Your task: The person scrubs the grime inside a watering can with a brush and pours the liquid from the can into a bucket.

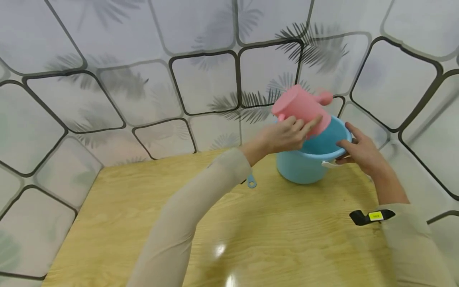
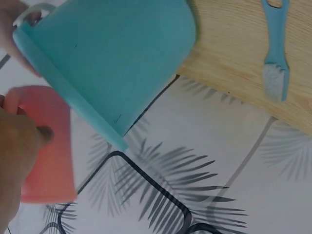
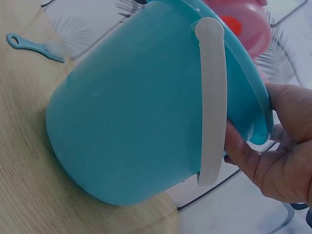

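Observation:
A pink watering can is held tilted over a light blue bucket. My left hand grips the can at its handle side, with the index finger stretched along its body. The can's round spout head points away to the right. My right hand holds the bucket's rim at the right, thumb on one side and fingers on the other. In the right wrist view, the bucket's white handle hangs down beside that hand. The bucket's inside is partly hidden by the can.
A blue brush with pale bristles lies on the wooden table left of the bucket; my left arm covers most of it in the head view. Patterned wall covering encloses the table's back and sides.

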### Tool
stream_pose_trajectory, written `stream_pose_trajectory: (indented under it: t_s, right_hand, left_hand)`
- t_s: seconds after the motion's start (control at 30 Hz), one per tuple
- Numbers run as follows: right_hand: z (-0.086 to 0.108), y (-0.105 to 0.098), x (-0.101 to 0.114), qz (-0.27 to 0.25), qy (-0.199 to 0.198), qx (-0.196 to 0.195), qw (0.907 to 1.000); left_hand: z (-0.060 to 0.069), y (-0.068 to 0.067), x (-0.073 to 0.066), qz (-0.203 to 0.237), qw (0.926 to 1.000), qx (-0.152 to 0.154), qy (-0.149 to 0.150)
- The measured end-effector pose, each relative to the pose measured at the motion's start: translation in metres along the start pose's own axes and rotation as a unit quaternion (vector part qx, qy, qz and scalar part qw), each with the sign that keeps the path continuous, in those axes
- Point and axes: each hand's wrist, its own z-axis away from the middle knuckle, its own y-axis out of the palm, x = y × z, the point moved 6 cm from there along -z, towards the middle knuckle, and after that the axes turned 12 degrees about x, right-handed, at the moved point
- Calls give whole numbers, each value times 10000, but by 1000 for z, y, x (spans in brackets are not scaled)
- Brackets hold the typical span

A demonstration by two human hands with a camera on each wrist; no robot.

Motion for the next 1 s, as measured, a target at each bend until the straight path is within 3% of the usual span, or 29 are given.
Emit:
stream_pose_trajectory:
  t_s: [0.17, 0.3, 0.43, 0.6, 0.8, 1.0]
  right_hand:
    - [0, -1, -1, -7, -29, 24, 10000]
    - [1, -2, -3, 18, 1, 16, 10000]
    - [1, -1, -4, 21, 50, 25, 10000]
    - [1, 0, -5, 12, 80, 9, 10000]
    - [1, 1, -6, 20, 86, 10, 10000]
    - [0, 0, -7, -24, 51, -11, 10000]
  left_hand:
    - [2, -2, 3, 175, 9996, -141, -145]
    - [3, -1, 9, 688, 9970, 103, -329]
    - [9, 5, 17, 1167, 9897, 466, -686]
    - [18, 9, 20, 1474, 9839, 620, -800]
    - [29, 14, 19, 1492, 9826, 710, -853]
    - [39, 18, 18, 1266, 9874, 608, -722]
